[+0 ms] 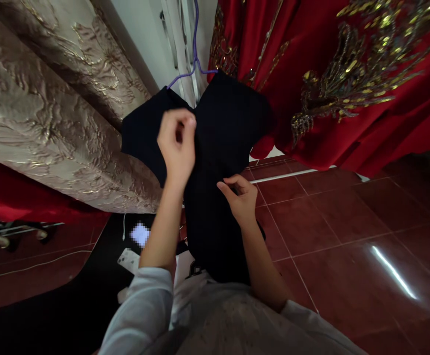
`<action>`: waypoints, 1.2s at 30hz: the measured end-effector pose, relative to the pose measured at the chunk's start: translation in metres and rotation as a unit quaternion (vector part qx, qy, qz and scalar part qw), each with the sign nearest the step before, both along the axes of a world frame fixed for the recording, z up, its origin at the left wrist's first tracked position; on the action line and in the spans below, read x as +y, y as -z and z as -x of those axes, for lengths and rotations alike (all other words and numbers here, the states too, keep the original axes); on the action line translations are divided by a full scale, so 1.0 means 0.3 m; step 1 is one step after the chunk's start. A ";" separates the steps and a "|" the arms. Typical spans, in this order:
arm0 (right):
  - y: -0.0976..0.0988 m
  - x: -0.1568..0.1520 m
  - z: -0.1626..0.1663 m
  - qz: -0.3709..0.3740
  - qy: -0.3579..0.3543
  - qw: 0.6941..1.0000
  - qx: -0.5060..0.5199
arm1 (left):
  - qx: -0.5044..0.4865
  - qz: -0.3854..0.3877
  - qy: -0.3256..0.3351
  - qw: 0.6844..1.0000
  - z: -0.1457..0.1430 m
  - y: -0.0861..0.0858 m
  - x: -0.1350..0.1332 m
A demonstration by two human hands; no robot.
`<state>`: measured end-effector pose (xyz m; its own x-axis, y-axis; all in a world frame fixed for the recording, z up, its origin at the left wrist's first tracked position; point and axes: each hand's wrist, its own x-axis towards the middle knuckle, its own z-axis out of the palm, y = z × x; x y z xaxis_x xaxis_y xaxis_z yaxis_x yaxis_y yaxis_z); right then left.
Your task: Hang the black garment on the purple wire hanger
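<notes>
The dark garment [218, 133] hangs at the centre of the frame from a purple hanger [196, 49], its long axis running from the upper centre down to the lower centre, toward your body. Your left hand [178, 143] is higher, in front of the upper part of the garment, just below and left of the V of the neckline [198, 109], so it is the nearer one to the neckline and hanger. Its fingers curl in toward the thumb; you cannot tell from here whether they pinch cloth or anything fine. Your right hand [242, 197] sits lower and to the right, over the garment's narrower middle, near its right edge. Its thumb and forefinger tips come close, pointing left across the cloth, and whether they meet or grip anything cannot be told. Most of the garment thus lies between and above your hands, with its lower part reaching down between your forearms. Pale embossed fabric [52, 108] fills the upper left, red fabric [321, 143] with gold sequins the upper right, and tiled floor [321, 217] the lower right.
</notes>
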<state>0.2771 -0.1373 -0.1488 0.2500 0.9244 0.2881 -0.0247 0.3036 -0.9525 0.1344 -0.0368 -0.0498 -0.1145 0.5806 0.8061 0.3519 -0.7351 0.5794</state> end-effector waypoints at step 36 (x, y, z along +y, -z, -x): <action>-0.426 0.487 0.072 -0.278 -0.023 0.940 -0.195 | 0.241 -0.050 -0.016 0.969 0.112 -0.134 0.084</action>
<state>0.2554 0.0088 -0.0210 -0.0113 0.6105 0.7919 0.2678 0.7649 -0.5858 0.1007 -0.0117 -0.0096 0.2727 0.4982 0.8230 0.5864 -0.7643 0.2683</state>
